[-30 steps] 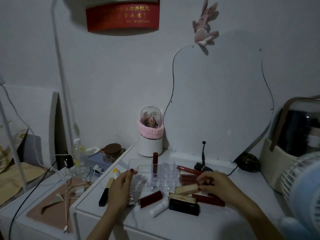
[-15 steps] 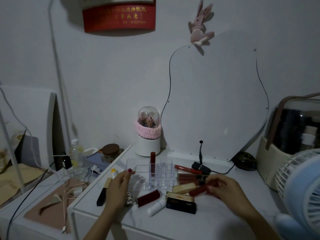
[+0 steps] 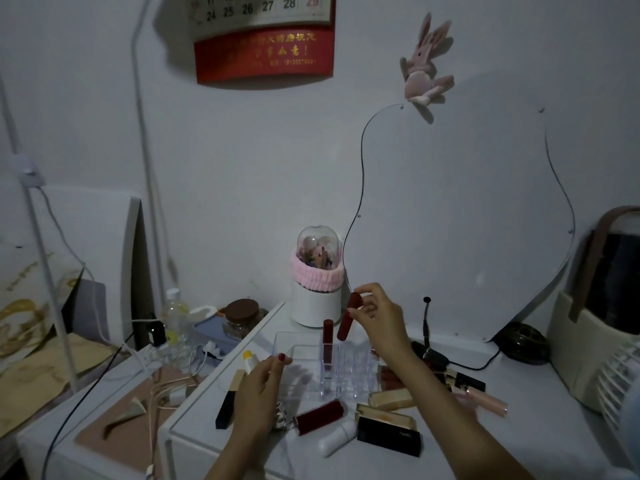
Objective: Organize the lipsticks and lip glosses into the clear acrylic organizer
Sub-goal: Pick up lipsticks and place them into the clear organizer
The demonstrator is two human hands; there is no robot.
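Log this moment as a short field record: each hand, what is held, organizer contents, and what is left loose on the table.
right hand: raised above the organizer, pinching a dark red lipstick tube, tilted
left hand: at the organizer's left side, holding nothing that shows
clear acrylic organizer: one red tube standing upright in a slot
loose on table: red tube, white tube, black box, pink gloss, others behind the right arm
task state: most items not yet sorted
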